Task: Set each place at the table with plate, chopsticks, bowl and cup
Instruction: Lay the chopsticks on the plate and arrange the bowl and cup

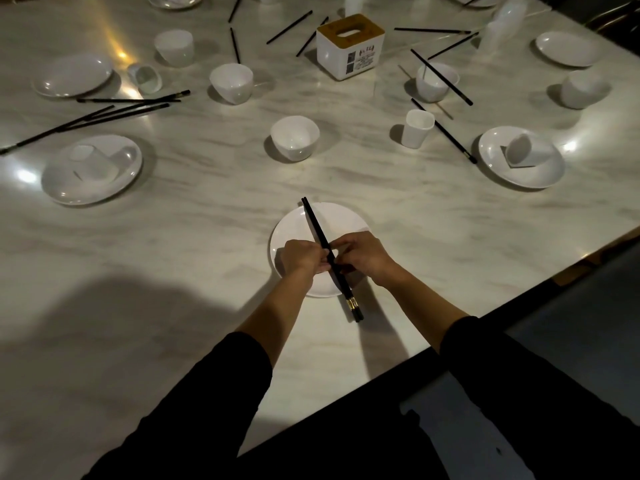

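A white plate (pixel 294 226) lies near the table's front edge. Over it I hold a pair of black chopsticks (pixel 317 226) with gold bands at the near end. My left hand (pixel 301 256) and my right hand (pixel 362 252) both pinch the pair at its middle, from either side. The tips point away from me, past the plate's far rim. A white bowl (pixel 294 138) stands beyond the plate, and a white cup (pixel 417 128) stands upright further right.
On the marble table (pixel 207 209) lie other plates (pixel 91 169) (pixel 521 157), each with a tipped cup on it, several bowls, scattered black chopsticks (pixel 104 116) and a white tissue box (pixel 349 46). The table's edge runs diagonally at the right.
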